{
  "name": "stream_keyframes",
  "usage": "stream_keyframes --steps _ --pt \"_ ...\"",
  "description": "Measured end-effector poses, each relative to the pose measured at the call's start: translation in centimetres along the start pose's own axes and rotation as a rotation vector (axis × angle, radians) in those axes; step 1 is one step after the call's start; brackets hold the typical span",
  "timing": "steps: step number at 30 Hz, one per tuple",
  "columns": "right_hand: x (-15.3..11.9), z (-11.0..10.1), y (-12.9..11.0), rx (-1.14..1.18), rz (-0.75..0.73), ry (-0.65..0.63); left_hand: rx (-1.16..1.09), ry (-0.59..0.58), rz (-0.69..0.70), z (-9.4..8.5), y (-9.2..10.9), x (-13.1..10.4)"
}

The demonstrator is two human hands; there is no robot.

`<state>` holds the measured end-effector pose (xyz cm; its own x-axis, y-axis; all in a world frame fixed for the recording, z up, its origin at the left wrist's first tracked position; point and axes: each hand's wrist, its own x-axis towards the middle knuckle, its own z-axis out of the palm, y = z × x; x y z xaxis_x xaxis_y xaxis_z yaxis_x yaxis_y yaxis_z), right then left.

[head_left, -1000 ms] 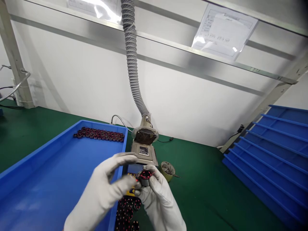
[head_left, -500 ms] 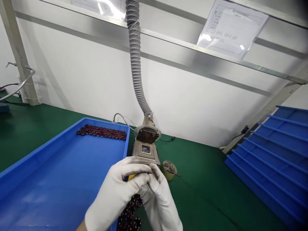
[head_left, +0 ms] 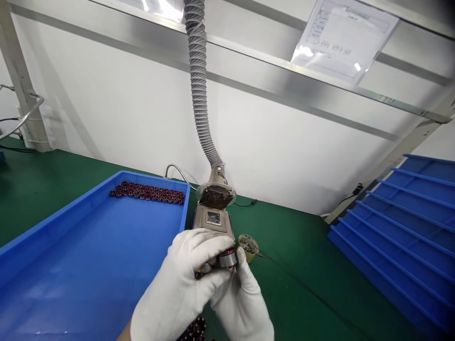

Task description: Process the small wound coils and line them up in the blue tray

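Note:
Between my white-gloved hands is a small round part with a grey metal band and red inside, which looks like a motor stator (head_left: 228, 258). My left hand (head_left: 185, 274) is closed on it, fingers above and thumb below. Another dark piece (head_left: 201, 273) shows in the hollow of that hand, mostly hidden. My right hand (head_left: 241, 293) is closed at the stator's right end, thumb against its edge; its other fingers are largely covered. Below my hands several similar dark parts (head_left: 194, 327) lie on the table, partly hidden.
A metal solder pot or heater (head_left: 213, 218) stands just beyond, under an exhaust hood (head_left: 215, 195) with a grey hose (head_left: 200, 94). To its right is a small tin (head_left: 249, 246) with a stick. A blue tray (head_left: 88, 265) holds rows of parts; stacked blue trays (head_left: 398, 227) stand right.
My hands have turned, so the stator's grey band now shows between them. My right thumb has shifted to its right edge. The view has moved slightly.

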<state>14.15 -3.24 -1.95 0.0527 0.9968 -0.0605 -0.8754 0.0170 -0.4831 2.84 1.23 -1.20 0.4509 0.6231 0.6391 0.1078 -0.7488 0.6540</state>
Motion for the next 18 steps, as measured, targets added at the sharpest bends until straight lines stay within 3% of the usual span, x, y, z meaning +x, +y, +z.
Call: stream_keyframes --steps 2,5,12,15,18 --pt "0.0 -0.2 0.0 -0.006 0.014 -0.005 -0.031 0.012 0.061 -0.1 -0.2 0.1" --pt "0.0 -0.3 0.1 0.008 0.032 -0.029 -0.125 0.023 0.026 -0.6 -0.1 0.3" --pt "0.2 0.3 0.3 0.088 0.085 -0.09 0.032 -0.022 0.017 -0.8 -0.1 0.1" --pt "0.1 -0.1 0.5 0.067 0.085 -0.077 -0.149 -0.005 -0.038 -1.1 0.1 0.4" --pt "0.0 -0.5 0.8 -0.076 0.042 -0.079 -0.477 0.021 -0.272 -1.3 0.7 0.7"
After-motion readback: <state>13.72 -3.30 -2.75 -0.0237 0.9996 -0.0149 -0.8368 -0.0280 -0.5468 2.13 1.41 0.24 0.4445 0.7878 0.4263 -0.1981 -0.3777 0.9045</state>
